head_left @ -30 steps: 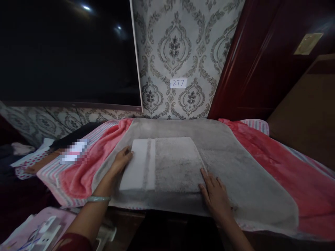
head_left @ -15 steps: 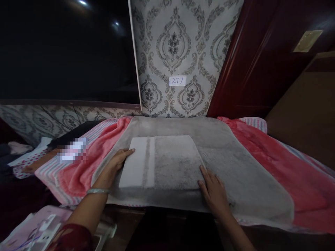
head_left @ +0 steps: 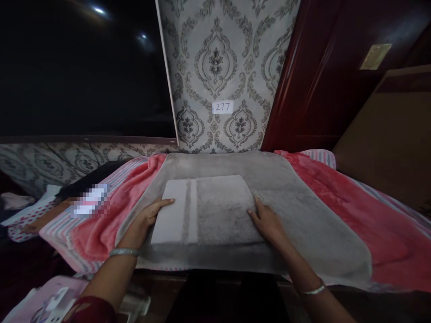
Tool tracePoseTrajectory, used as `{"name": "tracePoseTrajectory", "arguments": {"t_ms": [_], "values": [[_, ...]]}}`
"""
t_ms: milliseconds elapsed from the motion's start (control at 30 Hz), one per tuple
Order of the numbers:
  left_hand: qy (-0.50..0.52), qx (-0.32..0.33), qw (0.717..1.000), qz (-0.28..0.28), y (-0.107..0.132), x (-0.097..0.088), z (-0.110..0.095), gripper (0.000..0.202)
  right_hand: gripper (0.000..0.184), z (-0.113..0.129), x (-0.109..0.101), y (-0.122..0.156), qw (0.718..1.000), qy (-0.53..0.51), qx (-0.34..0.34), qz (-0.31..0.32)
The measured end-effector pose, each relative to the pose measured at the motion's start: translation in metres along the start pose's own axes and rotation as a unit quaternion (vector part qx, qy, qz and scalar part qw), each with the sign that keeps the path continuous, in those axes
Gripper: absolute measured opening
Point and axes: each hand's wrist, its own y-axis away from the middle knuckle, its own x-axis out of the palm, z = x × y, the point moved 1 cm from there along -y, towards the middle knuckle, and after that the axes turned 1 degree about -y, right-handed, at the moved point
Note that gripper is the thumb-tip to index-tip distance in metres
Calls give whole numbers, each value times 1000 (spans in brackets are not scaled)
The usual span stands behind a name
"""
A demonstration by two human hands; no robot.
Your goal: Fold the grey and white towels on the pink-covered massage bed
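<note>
A folded grey towel [head_left: 224,211] with a white end and a grey stripe lies on a larger grey cloth [head_left: 316,229]. My left hand [head_left: 151,217] grips its left edge; the thumb is on top of the white end and the other fingers are mostly hidden at the side. At the right edge rests my right hand [head_left: 267,220], fingers stretched forward and the thumb apart, touching the towel's side. Under the grey cloth, a red-pink fleece blanket [head_left: 350,220] with a striped reverse shows on both sides.
A large dark television [head_left: 84,72] hangs at the left. Patterned wallpaper with a paper label [head_left: 222,106] marked 277 is behind. A cardboard box [head_left: 393,134] stands at the right by a dark red wooden panel [head_left: 303,98]. A pink item [head_left: 50,291] lies lower left.
My right hand has moved a little away from me along the towel's right edge, and its bracelet now shows. My left hand stays at the left edge. The view has shifted slightly.
</note>
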Motion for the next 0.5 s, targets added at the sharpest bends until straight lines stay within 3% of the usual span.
{"name": "tracePoseTrajectory", "arguments": {"t_ms": [167,300,367,500], "values": [[-9,39,999,-15,6,5,-2,62,59,0,7,-27,1000,-20,-18,13],[-5,50,998,-35,19,11,-7,62,61,-7,10,-44,992,-121,16,27],[2,55,997,-46,27,11,-7,62,64,-10,10,-51,975,-213,46,44],[25,37,997,-58,36,7,3,55,55,-11,4,-63,911,-381,117,104]]}}
